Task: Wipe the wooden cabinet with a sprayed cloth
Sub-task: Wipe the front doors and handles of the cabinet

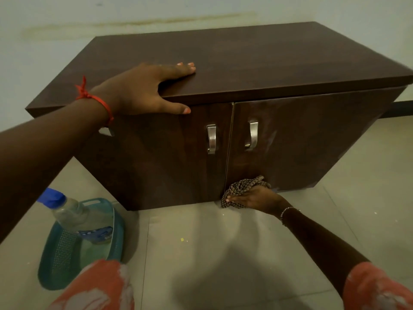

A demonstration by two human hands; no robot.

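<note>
A low dark-brown wooden cabinet [257, 63] with two doors and two metal handles stands on the tiled floor against the wall. My left hand [145, 88] lies flat on its top front edge, fingers spread, thumb hooked over the edge above the left door. My right hand [254, 198] presses a checked brown cloth [241, 189] against the bottom of the right door, close to the gap between the doors and just above the floor. A clear spray bottle [76, 215] with a blue nozzle stands in a teal tray at the lower left.
The teal plastic tray [58, 260] sits on the floor left of the cabinet's front corner. Pale floor tiles [223, 242] stretch in front of the cabinet. My knees in orange patterned fabric [98, 287] show at the bottom edge. A stained wall rises behind.
</note>
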